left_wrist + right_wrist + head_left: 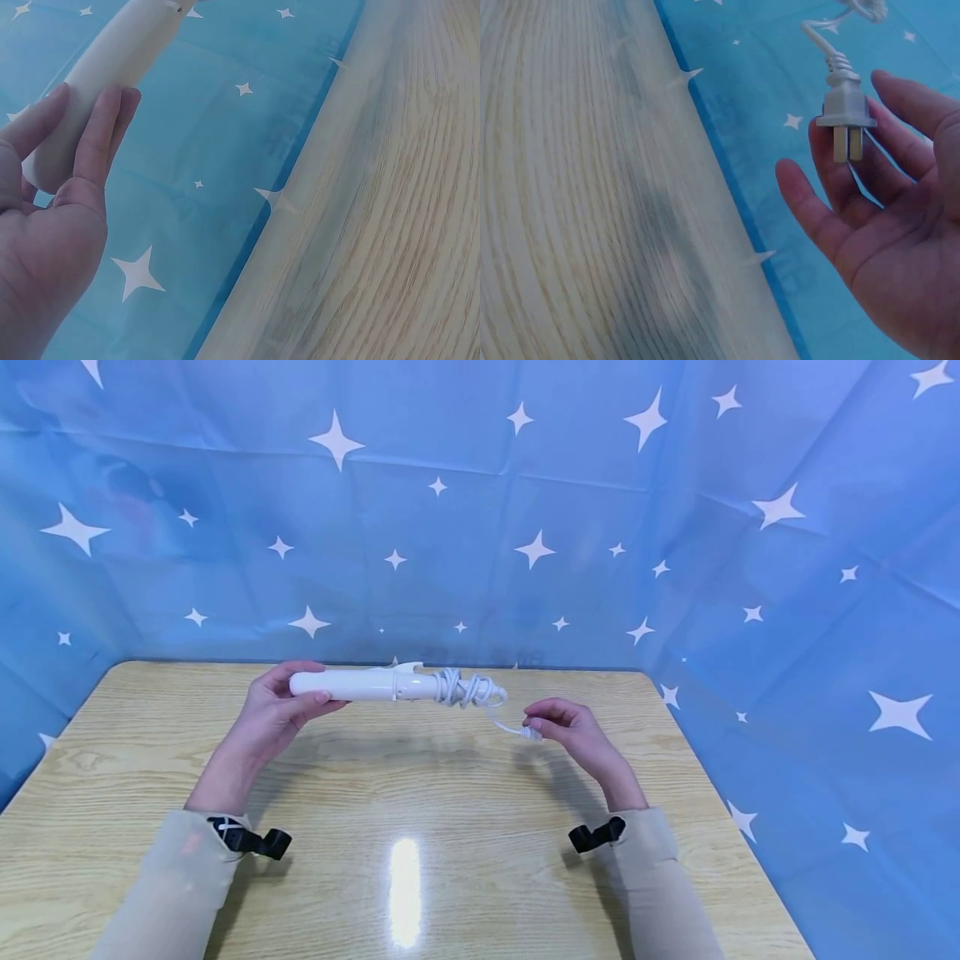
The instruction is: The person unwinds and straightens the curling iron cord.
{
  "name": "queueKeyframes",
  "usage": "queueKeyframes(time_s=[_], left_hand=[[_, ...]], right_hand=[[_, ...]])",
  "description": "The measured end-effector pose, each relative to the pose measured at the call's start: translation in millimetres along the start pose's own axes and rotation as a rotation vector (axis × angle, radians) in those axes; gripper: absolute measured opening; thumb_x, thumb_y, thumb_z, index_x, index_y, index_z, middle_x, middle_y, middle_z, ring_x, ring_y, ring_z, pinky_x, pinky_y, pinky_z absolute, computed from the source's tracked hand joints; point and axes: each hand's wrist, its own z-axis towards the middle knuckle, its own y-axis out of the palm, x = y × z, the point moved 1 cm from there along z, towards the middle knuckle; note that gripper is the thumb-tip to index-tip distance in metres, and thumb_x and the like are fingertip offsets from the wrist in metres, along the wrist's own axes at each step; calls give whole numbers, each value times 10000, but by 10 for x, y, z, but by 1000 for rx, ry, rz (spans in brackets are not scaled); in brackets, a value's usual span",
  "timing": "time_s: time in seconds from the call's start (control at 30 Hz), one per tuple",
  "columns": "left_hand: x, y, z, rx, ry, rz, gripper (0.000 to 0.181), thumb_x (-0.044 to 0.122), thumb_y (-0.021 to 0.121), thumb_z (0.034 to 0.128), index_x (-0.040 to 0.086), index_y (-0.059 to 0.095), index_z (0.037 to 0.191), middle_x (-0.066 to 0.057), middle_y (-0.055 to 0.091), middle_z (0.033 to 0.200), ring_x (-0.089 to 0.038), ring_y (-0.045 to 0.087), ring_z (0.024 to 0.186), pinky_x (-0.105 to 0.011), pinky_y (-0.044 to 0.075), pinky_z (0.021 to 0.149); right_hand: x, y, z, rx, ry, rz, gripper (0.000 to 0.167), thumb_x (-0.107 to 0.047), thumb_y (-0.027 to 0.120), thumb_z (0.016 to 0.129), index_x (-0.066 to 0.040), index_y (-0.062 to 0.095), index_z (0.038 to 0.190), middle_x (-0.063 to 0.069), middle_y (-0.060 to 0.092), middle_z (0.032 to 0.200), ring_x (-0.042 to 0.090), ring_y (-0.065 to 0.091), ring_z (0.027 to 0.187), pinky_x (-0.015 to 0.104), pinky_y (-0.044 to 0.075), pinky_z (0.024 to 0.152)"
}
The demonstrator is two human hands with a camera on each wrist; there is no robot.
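A white curling iron [345,684] is held level above the table by my left hand [281,702], whose thumb and fingers grip its thick, rounded end. In the left wrist view this white barrel [112,67] lies between thumb and fingers. The white cord [465,690] is wound around the thinner end, and a short length runs from it to a two-pin plug [846,109]. My right hand [566,727] is at the plug, fingers loosely bent behind it. In the right wrist view a gap shows between thumb and plug; whether a finger touches it I cannot tell.
Below both hands stretches a light wooden table [337,827], with a bright light reflection near its front. A blue curtain with white stars [450,510] stands behind the table and along its sides. Each wrist wears a black strap with a small camera.
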Motion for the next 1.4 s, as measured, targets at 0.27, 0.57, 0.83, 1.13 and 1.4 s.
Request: queueKeyframes(time_s=[0.27,0.57,0.83,1.13,1.4], left_hand=[[-5,19,-11,-15,15,-9,406,-245,548,930,49,731,1142,-181,370,1325,-336,441,1248,-455,571,970],[-3,59,-6,-22,19,-19,402,-242,564,922,52,735,1136,-212,348,1346,-348,431,1254,-464,567,975],[-22,65,-2,-28,29,-18,411,-250,562,917,51,736,1136,-225,345,1335,-329,471,1220,-457,576,960],[-34,30,-18,-16,46,-33,397,-255,545,924,18,717,1155,-190,404,1314,-301,521,1201,-455,577,960],[-9,-17,-25,-22,36,-11,403,-249,553,924,23,722,1169,-179,411,1304,-302,544,1183,-457,578,954]], right_hand=[[-10,86,38,-16,0,-37,257,-107,625,1036,65,662,1223,111,724,1112,166,678,1026,302,593,907],[-85,294,77,-130,-3,-167,245,-126,693,992,26,705,1184,66,666,950,274,606,833,351,555,721],[-186,406,92,-109,-30,-221,275,-117,730,963,48,714,1182,55,713,944,188,639,832,270,565,725],[-229,483,62,97,-236,-353,163,-107,768,939,-23,776,1079,40,727,896,178,634,765,259,567,637],[-154,332,-22,293,-422,-378,115,40,756,901,0,780,1007,106,738,856,161,596,700,288,522,585]])
